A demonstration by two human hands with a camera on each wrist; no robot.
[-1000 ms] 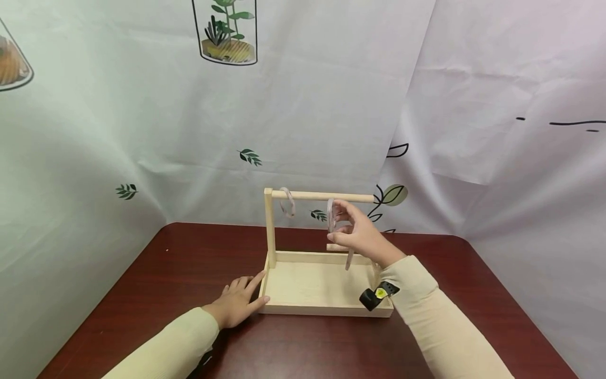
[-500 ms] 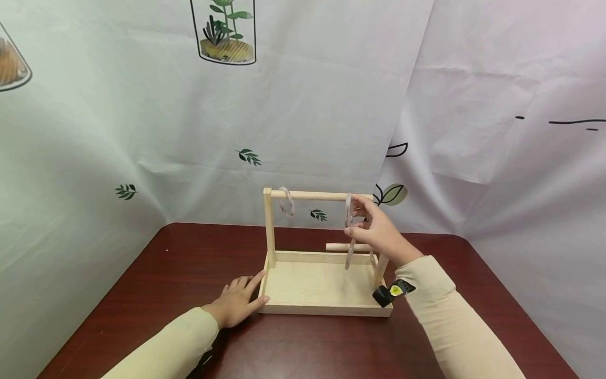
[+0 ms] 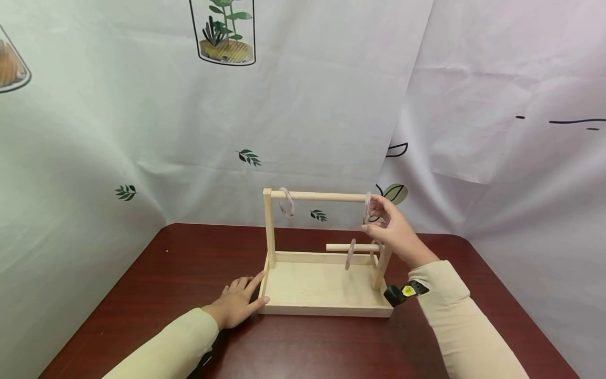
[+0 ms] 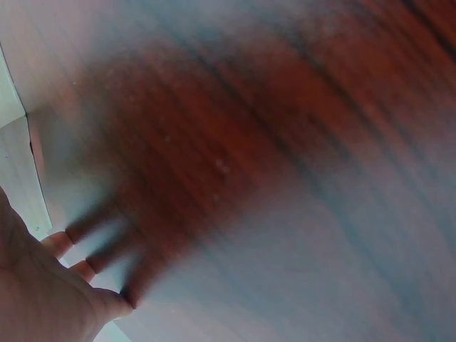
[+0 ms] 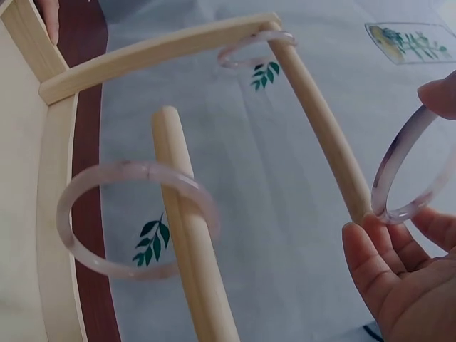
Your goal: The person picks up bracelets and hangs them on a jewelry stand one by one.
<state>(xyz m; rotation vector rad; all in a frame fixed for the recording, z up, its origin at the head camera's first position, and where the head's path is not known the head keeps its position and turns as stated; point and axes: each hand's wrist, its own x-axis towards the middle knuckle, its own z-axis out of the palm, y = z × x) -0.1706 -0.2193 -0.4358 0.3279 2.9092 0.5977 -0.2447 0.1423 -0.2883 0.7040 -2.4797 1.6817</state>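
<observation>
My right hand (image 3: pixel 397 231) pinches a pale, translucent bangle (image 3: pixel 367 210) between thumb and fingers, upright at the free right end of the stand's top rod (image 3: pixel 322 197). In the right wrist view this bangle (image 5: pixel 385 169) is beside the rod's end, thumb above and fingertips below. Another bangle (image 3: pixel 291 209) hangs on the top rod near its left post. On the shorter lower rod (image 3: pixel 338 247) hangs a bangle (image 3: pixel 350 255), with one more (image 3: pixel 372 257) close to the right post. My left hand (image 3: pixel 236 304) rests with extended fingers against the left end of the wooden tray base (image 3: pixel 326 311).
The stand is on a dark red-brown table (image 3: pixel 189 263). Behind and at both sides hangs a white cloth (image 3: pixel 322 105) printed with plants. A black strap (image 3: pixel 407 291) with a small device circles the right wrist.
My right hand has carried the pinched bangle rightward along the top rod to its free end, uncovering the lower rod and right post. The left hand has stayed against the tray.
</observation>
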